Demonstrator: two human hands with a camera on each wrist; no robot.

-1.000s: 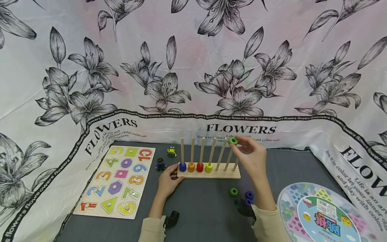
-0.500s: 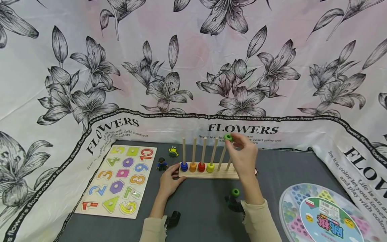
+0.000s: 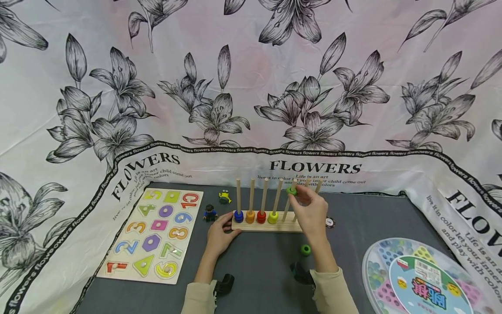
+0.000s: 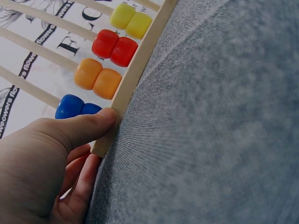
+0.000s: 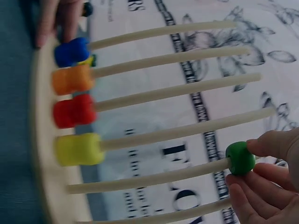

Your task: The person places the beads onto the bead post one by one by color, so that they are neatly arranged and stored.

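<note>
A wooden bead rack (image 3: 255, 227) with several upright pegs stands on the dark table. Pairs of blue (image 3: 239, 216), orange (image 3: 250, 216), red (image 3: 261, 216) and yellow beads (image 3: 273, 217) sit at the foot of its left-hand pegs. At the rack's left end, my left hand (image 3: 220, 237) grips the base, thumb on top beside the blue beads in the left wrist view. My right hand (image 3: 312, 213) pinches a green bead (image 5: 240, 158) between thumb and fingers. That bead is threaded on the upper part of the peg just right of the yellow pair.
Another green bead (image 3: 305, 250) lies in front of the rack. To the left are a number puzzle board (image 3: 158, 225), a small toy figure (image 3: 209, 213) and a yellow-green toy (image 3: 224, 197). A round game box (image 3: 423, 279) lies at right; a round token (image 3: 330, 222) shows beside the rack.
My right hand has moved left with the green bead and then down, bringing it onto the peg. The left hand keeps its grip on the base.
</note>
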